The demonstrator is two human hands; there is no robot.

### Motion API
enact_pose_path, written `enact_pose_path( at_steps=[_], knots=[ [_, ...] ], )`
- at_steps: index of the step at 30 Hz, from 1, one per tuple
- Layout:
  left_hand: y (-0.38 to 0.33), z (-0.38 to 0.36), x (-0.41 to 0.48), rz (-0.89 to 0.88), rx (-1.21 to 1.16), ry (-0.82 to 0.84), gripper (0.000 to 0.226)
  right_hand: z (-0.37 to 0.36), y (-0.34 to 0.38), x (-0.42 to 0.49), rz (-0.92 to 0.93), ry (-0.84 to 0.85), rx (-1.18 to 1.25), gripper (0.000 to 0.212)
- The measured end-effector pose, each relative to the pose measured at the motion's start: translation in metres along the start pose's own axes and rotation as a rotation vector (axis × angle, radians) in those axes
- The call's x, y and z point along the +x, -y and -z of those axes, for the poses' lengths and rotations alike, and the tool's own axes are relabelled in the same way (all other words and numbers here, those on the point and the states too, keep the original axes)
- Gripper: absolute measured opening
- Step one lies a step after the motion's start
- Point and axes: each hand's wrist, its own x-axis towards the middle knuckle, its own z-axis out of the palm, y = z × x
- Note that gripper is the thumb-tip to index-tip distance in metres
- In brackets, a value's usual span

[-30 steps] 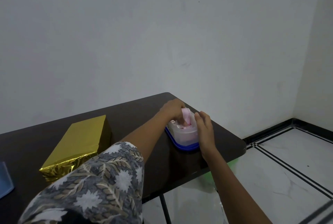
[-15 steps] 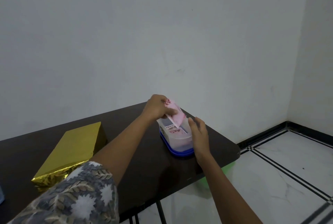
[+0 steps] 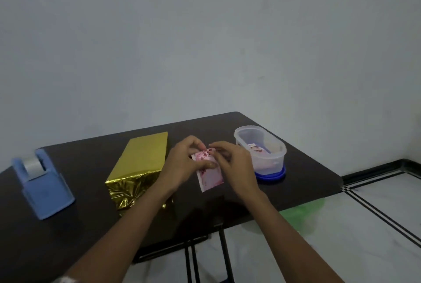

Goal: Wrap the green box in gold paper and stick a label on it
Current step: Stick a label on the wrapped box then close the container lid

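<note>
The box wrapped in gold paper (image 3: 139, 168) lies on the dark table (image 3: 303, 182), left of my hands. Above the table I hold a pink label sheet (image 3: 210, 176) with a flowery print. My left hand (image 3: 186, 164) pinches its left edge with the thumb on top. My right hand (image 3: 234, 164) pinches its upper corner with fingertips. The sheet's lower end hangs free below my hands.
A clear plastic tub (image 3: 262, 148) on a blue lid stands at the right, with more pink labels inside. A blue tape dispenser (image 3: 41, 180) sits at the far left. The table's right edge drops to a white tiled floor (image 3: 364, 225).
My left hand lifted a pink label sheet out of the tub and brought it left, toward the gold box. My right hand left the tub and took hold of the sheet's top.
</note>
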Motion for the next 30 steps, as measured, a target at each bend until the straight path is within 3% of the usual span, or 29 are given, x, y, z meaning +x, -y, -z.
enact_pose_path(
  at_steps=[3,5,11,19,26,28,30],
  knots=[
    [0.015,-0.008,0.002,0.107,-0.149,-0.134,0.029,-0.014,-0.002,0.003,-0.199,-0.128,0.232,0.007],
    [0.023,-0.019,0.001,0.151,-0.216,-0.184,0.023,-0.022,-0.005,0.003,-0.247,-0.165,0.292,0.012],
    [0.039,-0.035,0.005,0.232,-0.272,-0.241,0.017,-0.019,-0.007,-0.002,-0.481,-0.015,0.624,0.016],
    [0.047,-0.035,-0.004,0.233,-0.365,-0.199,0.024,-0.019,-0.015,-0.002,-0.512,0.034,0.554,0.005],
    [0.042,-0.035,-0.005,0.316,-0.523,-0.236,0.021,-0.021,-0.017,0.0,-0.604,-0.111,0.499,0.008],
    [0.041,-0.034,-0.006,0.308,-0.546,-0.263,0.016,-0.024,-0.02,-0.002,-0.499,-0.165,0.382,0.011],
    [0.039,-0.035,-0.006,0.239,-0.509,-0.348,0.011,-0.027,-0.02,-0.006,-0.275,-0.268,0.142,0.018]
  ],
)
